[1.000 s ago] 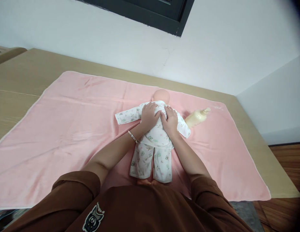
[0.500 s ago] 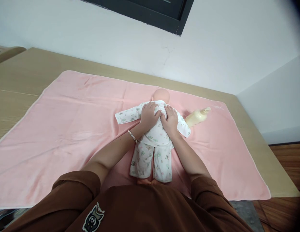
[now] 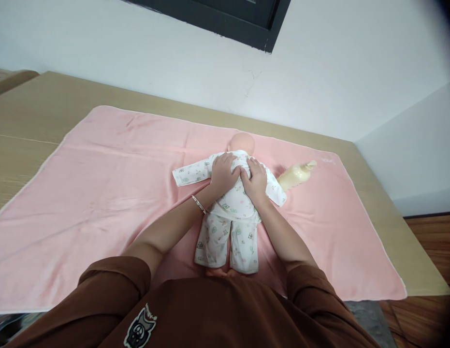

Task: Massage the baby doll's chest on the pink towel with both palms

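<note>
Pale walls (image 3: 319,82) fill the top and right of the frame behind a wooden worktop (image 3: 76,94), most of it covered by a pink blanket (image 3: 112,154). Just right of centre lies a doll (image 3: 234,203) in printed clothes, apparently face down, its head uppermost and its trouser legs reaching towards the lower middle. It would probably handle as something light, the loose cloth soft and apt to slide over a firmer body, the smooth head perhaps slippery; a broad hold around the sides of the trunk looks safer than pulling on a sleeve. Both hands rest on its upper back, not pinching anything: the left hand (image 3: 223,174) and right hand (image 3: 255,180) lie flat, fingers slightly spread, thumb tips close together, forearms slanting in from the lower corners. A cream bottle (image 3: 296,176) lies beside the right-hand sleeve
</note>
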Demonstrator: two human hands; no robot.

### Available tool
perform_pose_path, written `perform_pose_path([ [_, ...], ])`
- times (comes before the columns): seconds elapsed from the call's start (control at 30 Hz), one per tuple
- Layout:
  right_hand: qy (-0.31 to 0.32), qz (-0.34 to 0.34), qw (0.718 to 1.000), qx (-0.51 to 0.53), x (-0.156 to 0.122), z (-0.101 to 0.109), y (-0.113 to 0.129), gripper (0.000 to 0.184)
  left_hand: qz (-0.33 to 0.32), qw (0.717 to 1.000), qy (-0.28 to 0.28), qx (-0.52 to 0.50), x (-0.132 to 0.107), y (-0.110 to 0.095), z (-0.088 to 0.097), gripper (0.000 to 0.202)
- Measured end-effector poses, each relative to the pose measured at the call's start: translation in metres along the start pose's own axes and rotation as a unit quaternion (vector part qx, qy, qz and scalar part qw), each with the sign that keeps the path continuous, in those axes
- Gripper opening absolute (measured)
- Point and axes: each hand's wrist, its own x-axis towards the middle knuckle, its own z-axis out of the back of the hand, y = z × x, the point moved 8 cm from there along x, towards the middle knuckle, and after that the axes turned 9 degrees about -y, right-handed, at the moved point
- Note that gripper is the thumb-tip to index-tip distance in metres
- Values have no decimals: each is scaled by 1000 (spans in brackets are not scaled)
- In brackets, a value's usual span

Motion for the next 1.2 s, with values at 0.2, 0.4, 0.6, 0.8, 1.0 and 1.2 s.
perform_pose_path([
  [0.2,-6,0,1000,-3,0,-1,-2,44,6,1000,-1,-3,0,-1,2,31],
  [0.4,-3,-10,1000,-1,0,1,-1,44,0,1000,-5,-3,-1,-1,2,31],
  [0.6,24,-12,999,-27,1,-4,-3,49,-1,1000,-8,-1,0,-3,5,31],
  [0.8,56,1,997,-51,1,-11,-6,53,-10,1000,-9,-7,0,-7,10,29],
  [1.0,62,26,996,-50,-1,-10,-3,59,-11,1000,-17,-22,0,-1,7,25],
  [1.2,52,24,998,-35,-1,-10,-5,56,-9,999,-29,-27,-1,0,7,24],
])
